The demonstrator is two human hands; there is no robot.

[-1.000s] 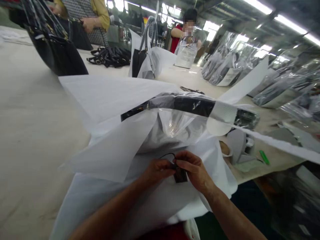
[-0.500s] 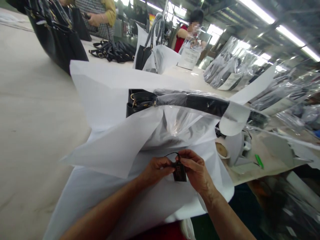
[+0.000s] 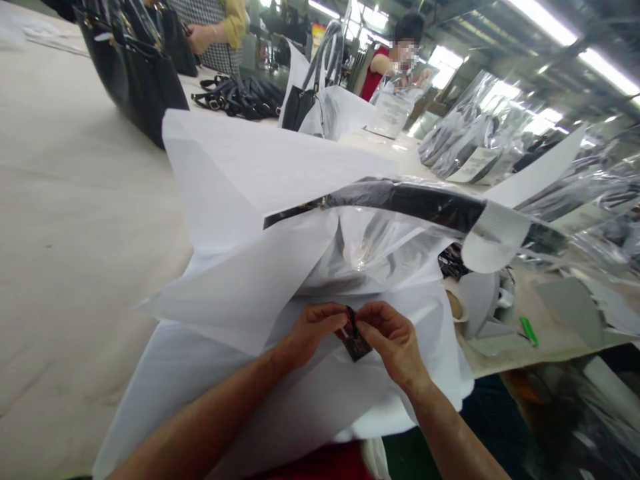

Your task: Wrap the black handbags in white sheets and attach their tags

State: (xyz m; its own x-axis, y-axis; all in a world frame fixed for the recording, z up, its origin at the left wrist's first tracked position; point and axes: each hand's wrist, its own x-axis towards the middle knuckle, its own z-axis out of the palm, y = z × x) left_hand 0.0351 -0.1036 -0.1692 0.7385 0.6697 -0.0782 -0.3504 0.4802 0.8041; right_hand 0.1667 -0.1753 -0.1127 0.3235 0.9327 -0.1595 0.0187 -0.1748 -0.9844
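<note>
Head view: at lower centre of the frame, the dark tag (image 3: pixel 356 345) is pinched at its cord by the fingertips of the left hand (image 3: pixel 313 327) and the right hand (image 3: pixel 387 337) (both closed on it). It is held just above the white wrapping paper (image 3: pixel 240 293) on the counter (image 3: pixel 75 220), probably for fine handling.

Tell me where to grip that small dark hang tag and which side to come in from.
Pinch the hang tag at its top edge, where the black cord meets it, coming from either side as the left hand and right hand do. It is flat and hangs tilted over the white tissue paper, so a pinch fits its two faces.
</note>
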